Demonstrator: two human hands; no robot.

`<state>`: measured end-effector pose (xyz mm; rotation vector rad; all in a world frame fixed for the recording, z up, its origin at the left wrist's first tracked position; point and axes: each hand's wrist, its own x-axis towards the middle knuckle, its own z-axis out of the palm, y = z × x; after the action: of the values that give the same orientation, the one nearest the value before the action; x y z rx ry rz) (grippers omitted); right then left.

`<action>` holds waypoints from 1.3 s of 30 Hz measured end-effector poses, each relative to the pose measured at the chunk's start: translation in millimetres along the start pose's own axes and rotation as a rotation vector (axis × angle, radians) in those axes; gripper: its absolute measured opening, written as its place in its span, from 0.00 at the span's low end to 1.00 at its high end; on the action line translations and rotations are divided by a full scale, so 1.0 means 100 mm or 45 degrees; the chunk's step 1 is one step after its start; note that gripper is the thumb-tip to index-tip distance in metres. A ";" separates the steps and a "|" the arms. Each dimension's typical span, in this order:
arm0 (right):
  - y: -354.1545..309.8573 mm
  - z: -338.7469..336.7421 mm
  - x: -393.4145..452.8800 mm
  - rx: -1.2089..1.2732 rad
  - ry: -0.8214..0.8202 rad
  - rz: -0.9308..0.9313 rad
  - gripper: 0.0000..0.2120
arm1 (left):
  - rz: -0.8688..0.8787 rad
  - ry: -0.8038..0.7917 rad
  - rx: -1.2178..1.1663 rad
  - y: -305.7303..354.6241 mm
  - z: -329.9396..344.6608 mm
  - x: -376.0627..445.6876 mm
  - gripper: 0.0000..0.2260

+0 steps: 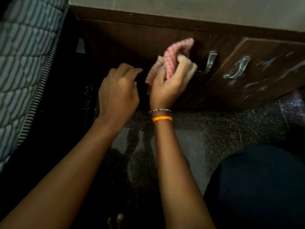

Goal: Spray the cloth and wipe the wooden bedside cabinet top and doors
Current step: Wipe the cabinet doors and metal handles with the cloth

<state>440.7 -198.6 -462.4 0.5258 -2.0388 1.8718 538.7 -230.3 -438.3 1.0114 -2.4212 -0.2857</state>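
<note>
A dark wooden bedside cabinet (148, 35) stands against the wall, seen from above. My right hand (170, 81) grips a bunched pink-and-white checked cloth (178, 50) held against the left door, just left of its metal handle (209, 62). The right door (267, 52) stands slightly ajar and has its own metal handle (239, 67) and pale streaks on its face. My left hand (118, 91) hovers beside the cloth with loosely curled fingers, holding nothing. No spray bottle is in view.
A quilted striped mattress (24, 63) on a dark bed frame fills the left side. Speckled stone floor (214, 126) lies in front of the cabinet. My knee in dark fabric (257, 187) sits at the lower right.
</note>
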 end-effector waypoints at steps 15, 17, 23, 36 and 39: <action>-0.19 0.03 0.14 -0.400 -0.460 -0.844 0.16 | -0.084 0.312 0.108 0.03 -0.04 0.05 0.21; -0.18 -0.04 0.23 -0.442 -0.375 -0.840 0.18 | -0.090 0.288 0.053 0.04 -0.04 0.03 0.21; -0.18 -0.49 0.67 -0.023 0.109 -0.090 0.14 | 0.191 0.103 0.123 0.25 0.03 0.00 0.28; -0.02 -0.62 0.86 -0.222 0.054 -0.183 0.15 | 0.487 -0.069 0.522 0.68 0.43 -0.03 0.34; 0.15 -0.58 0.75 -0.157 0.057 -0.060 0.16 | 0.527 -0.057 0.559 0.73 0.51 -0.06 0.33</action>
<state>366.8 -143.1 -435.2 0.4911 -2.0781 1.7023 471.7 -174.3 -457.2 0.6421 -2.7222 0.3844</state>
